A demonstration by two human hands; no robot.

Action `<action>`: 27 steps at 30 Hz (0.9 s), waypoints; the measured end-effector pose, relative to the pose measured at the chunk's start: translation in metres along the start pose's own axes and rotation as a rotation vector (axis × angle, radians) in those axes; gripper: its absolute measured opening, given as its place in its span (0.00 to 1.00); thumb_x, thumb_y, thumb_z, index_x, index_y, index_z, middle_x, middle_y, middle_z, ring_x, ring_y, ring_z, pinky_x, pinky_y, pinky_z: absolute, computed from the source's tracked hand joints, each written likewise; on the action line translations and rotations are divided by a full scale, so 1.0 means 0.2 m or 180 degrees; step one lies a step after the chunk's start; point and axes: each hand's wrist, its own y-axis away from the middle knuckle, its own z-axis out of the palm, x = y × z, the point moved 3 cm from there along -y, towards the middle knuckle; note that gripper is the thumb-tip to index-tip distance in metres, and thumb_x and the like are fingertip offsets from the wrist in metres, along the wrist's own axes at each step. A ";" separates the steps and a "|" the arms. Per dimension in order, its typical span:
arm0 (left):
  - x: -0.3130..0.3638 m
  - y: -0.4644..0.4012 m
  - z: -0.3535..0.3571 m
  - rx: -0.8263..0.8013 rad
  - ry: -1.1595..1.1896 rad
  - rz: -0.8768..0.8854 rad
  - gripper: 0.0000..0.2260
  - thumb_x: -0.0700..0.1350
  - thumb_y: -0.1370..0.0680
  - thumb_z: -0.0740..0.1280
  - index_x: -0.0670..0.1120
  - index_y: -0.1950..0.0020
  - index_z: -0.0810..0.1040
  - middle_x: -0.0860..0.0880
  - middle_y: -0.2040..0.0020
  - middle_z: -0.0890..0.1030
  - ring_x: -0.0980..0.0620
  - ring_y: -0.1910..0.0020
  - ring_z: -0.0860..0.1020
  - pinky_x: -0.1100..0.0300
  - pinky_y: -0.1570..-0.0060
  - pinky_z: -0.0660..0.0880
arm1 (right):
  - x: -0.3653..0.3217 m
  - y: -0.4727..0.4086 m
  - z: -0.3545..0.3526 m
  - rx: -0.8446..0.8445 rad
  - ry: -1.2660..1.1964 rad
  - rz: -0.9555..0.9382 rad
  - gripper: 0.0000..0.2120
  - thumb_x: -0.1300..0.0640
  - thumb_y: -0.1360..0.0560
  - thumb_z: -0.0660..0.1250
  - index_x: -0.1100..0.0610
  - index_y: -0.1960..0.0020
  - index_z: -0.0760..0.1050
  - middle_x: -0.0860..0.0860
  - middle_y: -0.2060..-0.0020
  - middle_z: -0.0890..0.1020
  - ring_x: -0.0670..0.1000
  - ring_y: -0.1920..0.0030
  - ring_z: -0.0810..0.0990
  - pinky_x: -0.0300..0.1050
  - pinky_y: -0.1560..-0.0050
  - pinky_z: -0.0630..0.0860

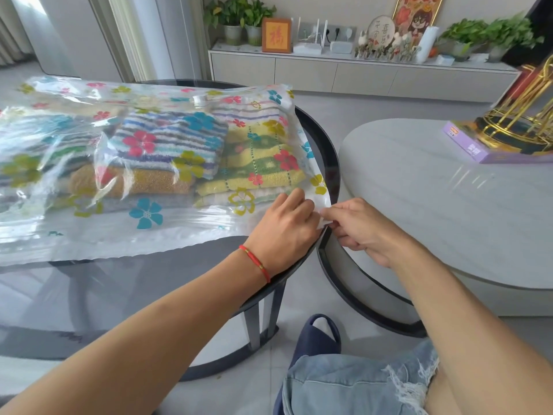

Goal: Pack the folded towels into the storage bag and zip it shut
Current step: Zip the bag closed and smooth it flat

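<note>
- Broadly, a round glass-topped table with a dark rim is filling the left and centre of the frame; bare glass is showing along its lower part, between the bag and the near rim.
- Lying across the table's upper half is the storage bag, clear plastic printed with coloured flowers; its left end is running out of the frame, and its right end is reaching the table's right rim.
- Sitting inside the bag are the folded towels, stacked in piles side by side: a striped one over a mustard one in the middle, a yellow-green one at the right.
- Standing just right of the round table, at centre right, is a pale low table, the two edges nearly touching; open grey floor is showing beyond both, up to a long cabinet at the top.
- Resting on the pale table at the right edge is a purple box; its print is too blurred to read.
- Standing on the cabinet is an orange framed sign bearing one Chinese character; a round plaque nearby is carrying writing too small to read.
- Meeting at the bag's lower right corner, over the table rim, are both hands: the left hand is pressing down with fingers curled onto the plastic edge, a red cord on its wrist.
- Pinching that same corner from the right is the right hand, fingertips touching the left hand's.
</note>
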 end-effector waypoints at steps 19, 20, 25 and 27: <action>-0.09 0.20 -0.27 0.0274 -0.0502 -0.0219 0.08 0.45 0.21 0.67 0.43 0.56 0.83 0.47 0.61 0.79 0.44 0.62 0.76 0.49 0.58 0.72 | -0.03 0.18 -0.06 -0.0013 -0.0545 -0.0069 0.17 0.57 0.19 0.66 0.54 0.66 0.67 0.45 0.77 0.59 0.46 0.78 0.55 0.37 0.79 0.52; -0.11 0.22 -0.29 0.0258 -0.0544 -0.0184 0.08 0.45 0.21 0.67 0.43 0.55 0.84 0.47 0.61 0.80 0.44 0.61 0.76 0.50 0.57 0.72 | -0.03 0.19 -0.06 -0.0018 -0.0544 -0.0067 0.17 0.57 0.19 0.66 0.54 0.66 0.67 0.45 0.77 0.59 0.46 0.78 0.55 0.37 0.79 0.51; -0.19 0.30 -0.34 0.0283 -0.0553 -0.0082 0.08 0.45 0.21 0.68 0.42 0.53 0.83 0.46 0.60 0.80 0.43 0.62 0.75 0.48 0.57 0.74 | -0.02 0.21 -0.06 0.0085 -0.0428 -0.0125 0.16 0.57 0.20 0.66 0.54 0.66 0.67 0.46 0.77 0.58 0.47 0.77 0.56 0.38 0.77 0.52; -0.23 0.33 -0.35 0.0283 -0.0560 -0.0070 0.07 0.44 0.21 0.68 0.42 0.52 0.83 0.46 0.59 0.79 0.44 0.63 0.75 0.49 0.56 0.74 | -0.01 0.21 -0.07 0.0142 -0.0355 -0.0119 0.15 0.57 0.20 0.66 0.54 0.65 0.69 0.46 0.77 0.59 0.47 0.77 0.57 0.38 0.76 0.53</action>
